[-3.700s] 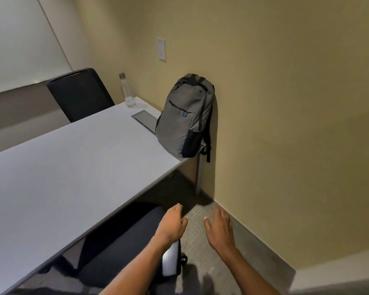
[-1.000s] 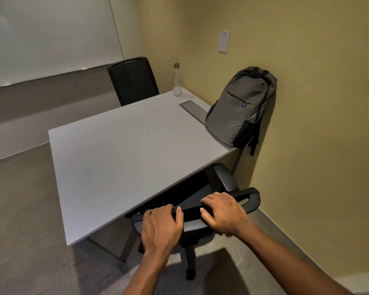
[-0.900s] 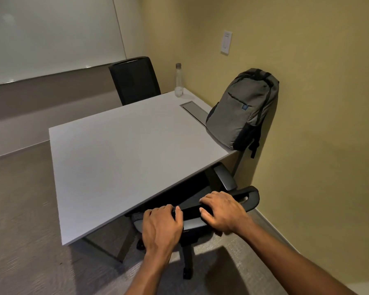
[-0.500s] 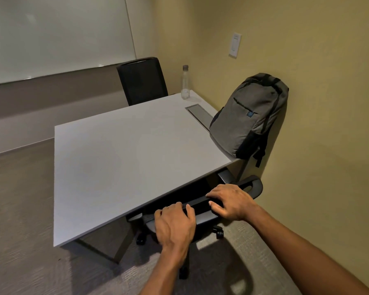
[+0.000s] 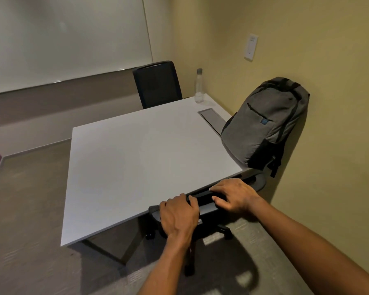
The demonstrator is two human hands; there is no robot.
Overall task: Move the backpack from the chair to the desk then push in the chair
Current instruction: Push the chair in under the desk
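Backpack (image 5: 266, 122): grey with black trim and a small blue tag; upright on the right corner of the desk, right of frame centre, leaning back against the yellow wall; black strap hanging over the desk edge.
Desk (image 5: 141, 158): white top, centre of frame; grey inset panel (image 5: 213, 120) near its far right edge, just left of the backpack.
Chair (image 5: 205, 199): black; top of backrest against the near desk edge, lower centre; seat hidden under the top; base and castors visible below.
Left hand (image 5: 178, 216): lower centre; palm down, fingers curled over the top bar of the backrest, gripping it.
Right hand (image 5: 233, 195): just right of the left; fingers laid over the same bar, thumb on the near side, gripping it.
Second chair (image 5: 158, 84): black, at the far side of the desk, upper centre.
Bottle (image 5: 199, 86): clear, capped, upright on the far right corner of the desk.
Whiteboard (image 5: 64, 37): upper left.
Wall switch (image 5: 251, 47): upper right.
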